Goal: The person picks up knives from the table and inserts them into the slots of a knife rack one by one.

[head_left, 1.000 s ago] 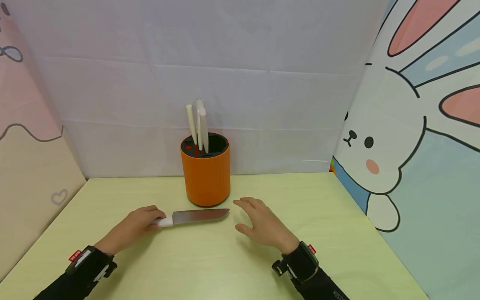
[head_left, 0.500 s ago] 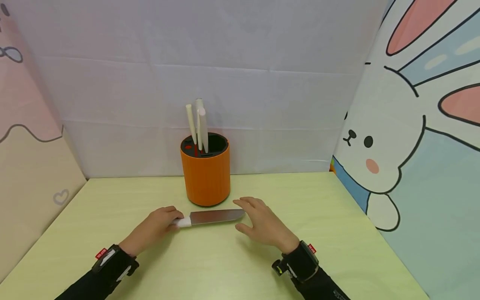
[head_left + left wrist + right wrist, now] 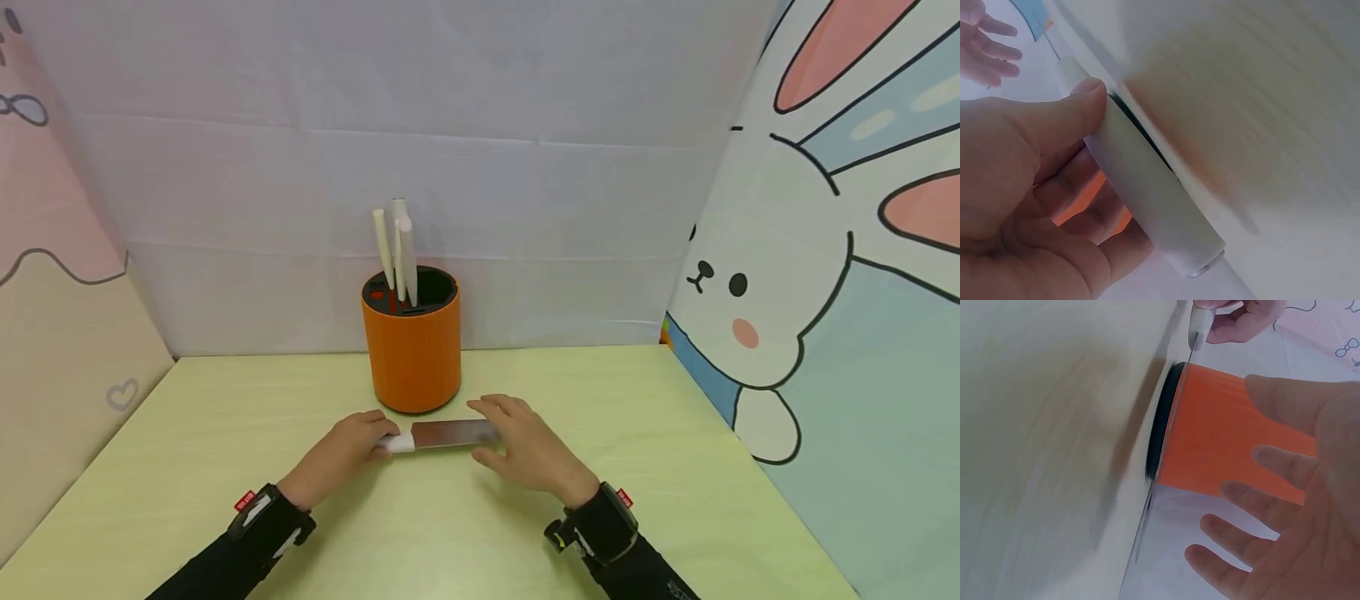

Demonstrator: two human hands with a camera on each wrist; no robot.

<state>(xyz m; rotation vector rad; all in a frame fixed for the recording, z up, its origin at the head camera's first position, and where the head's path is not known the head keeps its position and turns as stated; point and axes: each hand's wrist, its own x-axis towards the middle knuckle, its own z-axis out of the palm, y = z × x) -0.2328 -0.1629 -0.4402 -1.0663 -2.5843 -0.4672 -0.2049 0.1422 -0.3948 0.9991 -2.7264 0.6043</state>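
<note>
A kitchen knife [image 3: 450, 432] with a broad blade and white handle [image 3: 1147, 187] is level just above or on the table; I cannot tell which. My left hand [image 3: 348, 454] grips that handle, thumb on one side and fingers curled on the other. The blade points right, toward my right hand [image 3: 528, 446], which covers its tip in the head view. Spread, relaxed fingers [image 3: 1266, 506] of the right hand hold nothing in the right wrist view, where the blade shows thin and edge-on, apart from them.
Behind the knife stands an orange round knife block [image 3: 412, 358] with a black top. Several white-handled tools [image 3: 405, 258] stick up from it. A pale wooden table [image 3: 442, 533] lies underneath, with a white cloth wall [image 3: 525, 208] at the back and printed cloths at both sides.
My left hand has slid the knife to the right, so the blade's tip now lies behind my right hand. The right hand has stayed in place.
</note>
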